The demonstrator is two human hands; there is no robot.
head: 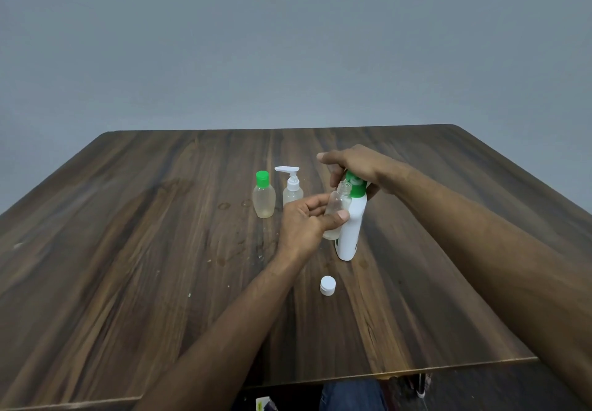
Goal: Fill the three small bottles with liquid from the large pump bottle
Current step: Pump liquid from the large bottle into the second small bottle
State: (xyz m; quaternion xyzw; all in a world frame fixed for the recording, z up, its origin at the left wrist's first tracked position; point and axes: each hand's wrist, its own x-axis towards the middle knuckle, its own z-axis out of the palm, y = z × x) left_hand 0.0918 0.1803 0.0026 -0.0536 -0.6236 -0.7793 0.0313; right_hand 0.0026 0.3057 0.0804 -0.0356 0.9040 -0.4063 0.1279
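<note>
Under the nozzle, my left hand (307,218) grips the uncapped small bottle (336,210) against the large pump bottle (352,228), while my right hand (355,167) lies curled over the green pump head (357,186); short, steady strokes with the neck kept beneath the spout should avoid spills. Beyond, on the tabletop (128,250), stand a green-capped bottle (263,194) and a small pump bottle (292,186), both clear of my work, with the loose white cap (327,285) nearer me.

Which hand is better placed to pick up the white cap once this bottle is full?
Probably the right hand: it only presses the pump bottle, while the left hand holds the open bottle. White cap lies between both forearms.
</note>
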